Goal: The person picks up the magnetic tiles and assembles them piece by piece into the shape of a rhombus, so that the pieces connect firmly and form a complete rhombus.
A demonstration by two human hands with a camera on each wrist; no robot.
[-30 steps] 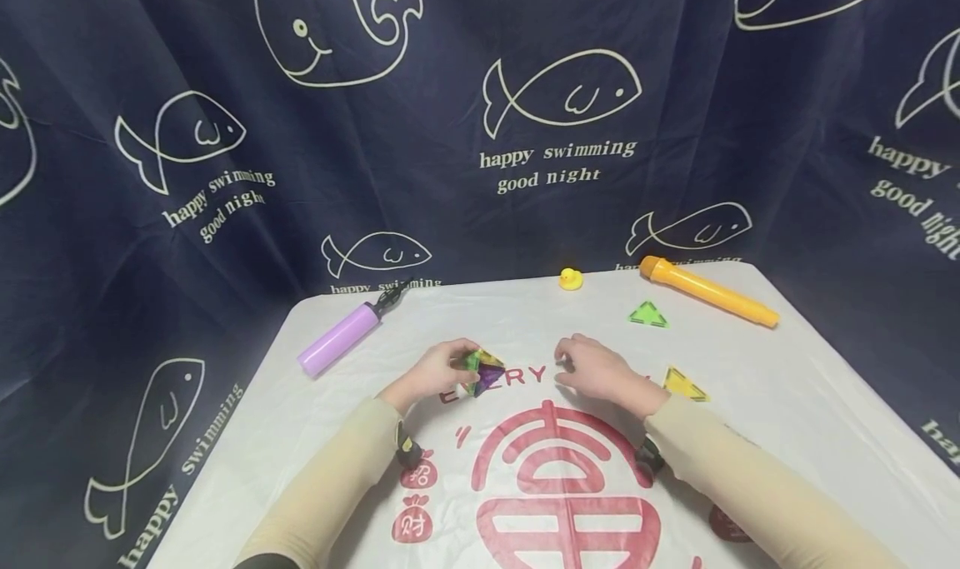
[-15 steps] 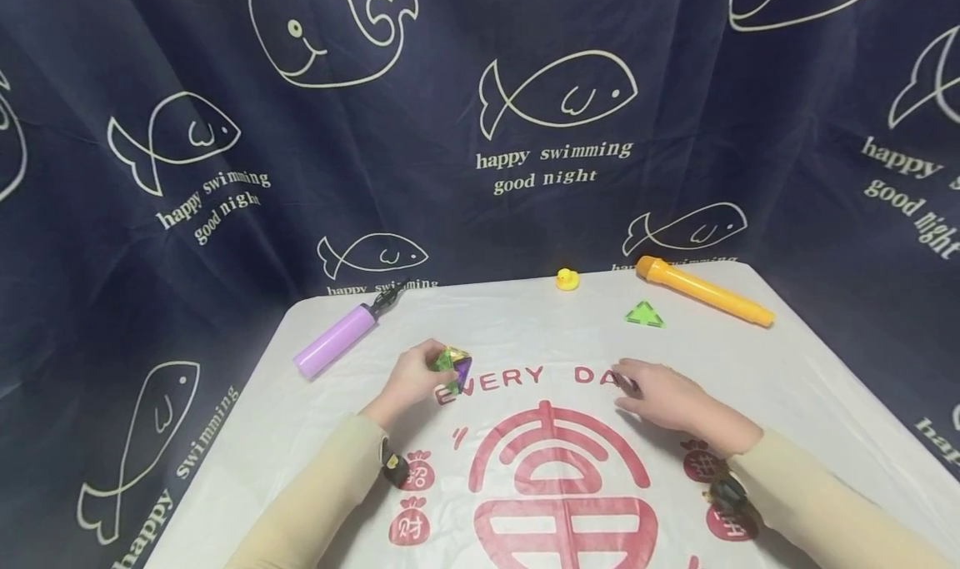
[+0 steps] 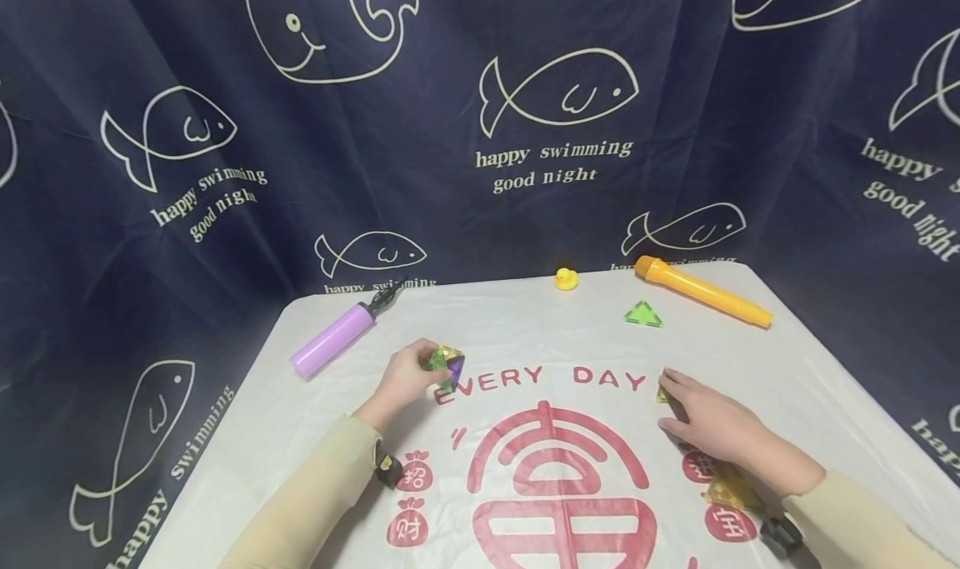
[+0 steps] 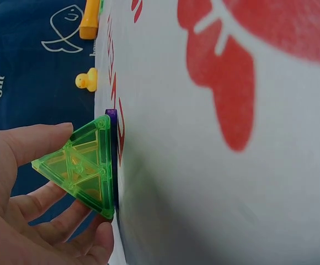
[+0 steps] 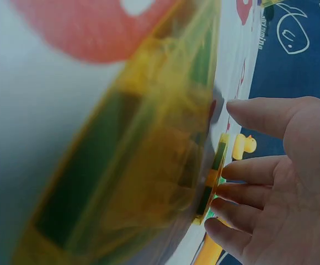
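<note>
My left hand grips a small pyramid of triangular magnetic tiles, low over the table's left half. In the left wrist view the pyramid's green face is towards the camera, yellow shows through it, and a purple tile forms the side by the table. Over at the right, my right hand has its thumb spread away from its extended fingers. Those fingertips are right at a yellow triangular tile, which the hand partly covers in the head view. A second yellow tile lies below the right wrist.
A green triangular tile lies at the back right, near an orange microphone-shaped tube. The yellow rubber duck sits at the table's back edge. At the left lies a purple hand pump. A dark curtain hangs behind.
My right hand has moved from the middle to the right, reaching the yellow tile. The second yellow tile has come into sight by the wrist. My left hand has shifted a little left with the pyramid.
</note>
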